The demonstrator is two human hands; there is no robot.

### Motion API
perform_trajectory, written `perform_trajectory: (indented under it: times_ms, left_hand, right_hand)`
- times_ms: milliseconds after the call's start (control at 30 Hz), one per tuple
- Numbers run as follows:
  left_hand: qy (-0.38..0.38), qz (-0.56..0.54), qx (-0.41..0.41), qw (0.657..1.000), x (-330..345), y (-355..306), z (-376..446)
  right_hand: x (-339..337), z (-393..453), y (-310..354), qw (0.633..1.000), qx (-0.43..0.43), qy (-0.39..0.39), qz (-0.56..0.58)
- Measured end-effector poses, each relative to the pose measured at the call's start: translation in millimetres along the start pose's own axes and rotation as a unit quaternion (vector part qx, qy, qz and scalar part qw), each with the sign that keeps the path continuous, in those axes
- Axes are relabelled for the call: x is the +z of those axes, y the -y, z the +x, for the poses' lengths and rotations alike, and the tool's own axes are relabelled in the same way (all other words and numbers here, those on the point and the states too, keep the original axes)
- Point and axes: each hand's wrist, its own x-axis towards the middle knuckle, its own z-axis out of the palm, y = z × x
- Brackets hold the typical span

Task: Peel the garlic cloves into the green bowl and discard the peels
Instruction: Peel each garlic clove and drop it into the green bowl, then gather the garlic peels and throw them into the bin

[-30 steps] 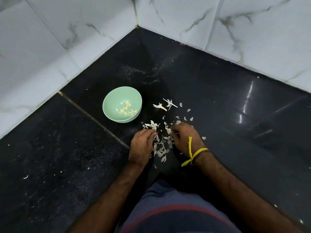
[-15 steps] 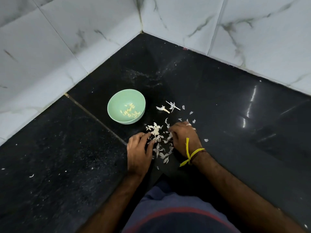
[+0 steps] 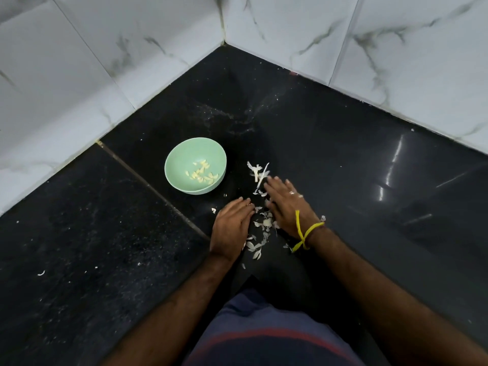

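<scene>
The green bowl (image 3: 182,154) sits on the black counter and holds several peeled garlic cloves (image 3: 202,174). To its right lies a scatter of white garlic peels (image 3: 260,228) between my two hands, with a stem piece (image 3: 257,171) further back. My left hand (image 3: 231,228) lies palm down, fingers together, its edge against the left side of the peels. My right hand (image 3: 286,204), with a yellow thread at the wrist, is flat with fingers spread over the right side of the peels. Neither hand grips anything.
White marble-pattern wall tiles (image 3: 132,56) meet in a corner behind the black counter (image 3: 343,167). A seam (image 3: 148,180) runs diagonally across the counter left of the bowl. Small peel bits (image 3: 41,272) lie at far left. My dark shirt (image 3: 264,336) fills the bottom.
My right hand has opened from a curled pose and reached forward toward the stem piece, fingers spread. My left hand has flattened beside the peels. The view has shifted slightly.
</scene>
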Motion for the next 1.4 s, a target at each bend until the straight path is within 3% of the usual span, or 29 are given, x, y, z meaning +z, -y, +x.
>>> perform_trajectory:
  times_ms: [100, 233, 433, 633, 700, 800, 900, 1000, 1067, 1133, 1200, 1300, 1400]
  left_hand:
    - [-0.044, -0.016, 0.025, 0.999, -0.1, -1.0, -2.2]
    - [-0.03, -0.041, -0.013, 0.999, -0.4, -1.7, 7.2]
    - [-0.027, -0.054, -0.014, 0.998, 4.9, -0.1, 14.3]
    - [-0.068, 0.006, -0.06, 0.996, -17.4, 3.2, -6.7]
    - [-0.07, 0.012, -0.08, 0.994, -24.5, 9.1, -18.0]
    - [-0.037, -0.021, -0.121, 0.992, -24.0, 15.4, -24.7]
    - [-0.01, -0.053, -0.154, 0.987, -17.7, 12.7, -16.4]
    - [0.0, -0.092, -0.131, 0.987, -11.9, 3.2, -3.6]
    - [-0.018, -0.148, -0.12, 0.982, -9.4, -7.5, 3.6]
    - [-0.072, -0.248, -0.174, 0.95, -7.9, -21.5, 9.6]
    - [-0.138, -0.396, -0.278, 0.864, -13.2, -32.4, 19.0]
    - [-0.202, -0.558, -0.369, 0.716, -23.4, -29.3, 26.8]
    - [-0.212, -0.619, -0.414, 0.633, -26.0, -20.6, 24.1]
  right_hand:
    - [9.9, -8.5, 10.0, 0.997, -0.015, -0.031, 0.064]
    - [-4.6, 22.5, -10.3, 0.983, 0.086, -0.105, 0.126]
    - [-2.2, 62.7, -13.7, 0.996, -0.007, 0.024, 0.081]
    - [3.2, 20.1, 13.9, 0.989, -0.094, 0.049, 0.104]
    - [-1.0, -6.3, 16.3, 0.989, -0.063, -0.039, 0.129]
    - [-5.5, -35.2, 9.5, 0.972, 0.086, -0.172, 0.136]
    - [2.5, -46.0, 9.9, 0.973, 0.185, -0.124, 0.056]
    - [17.3, -40.3, 29.9, 0.985, 0.144, -0.097, -0.021]
    - [25.9, -29.4, 46.2, 0.993, 0.09, -0.07, -0.013]
    - [28.9, -22.2, 55.8, 0.996, 0.046, -0.062, 0.05]
    - [25.9, -25.5, 53.7, 0.989, 0.044, -0.105, 0.1]
    - [21.0, -44.3, 46.6, 0.984, 0.038, -0.149, 0.085]
    - [28.2, -52.3, 55.5, 0.99, 0.003, -0.13, 0.055]
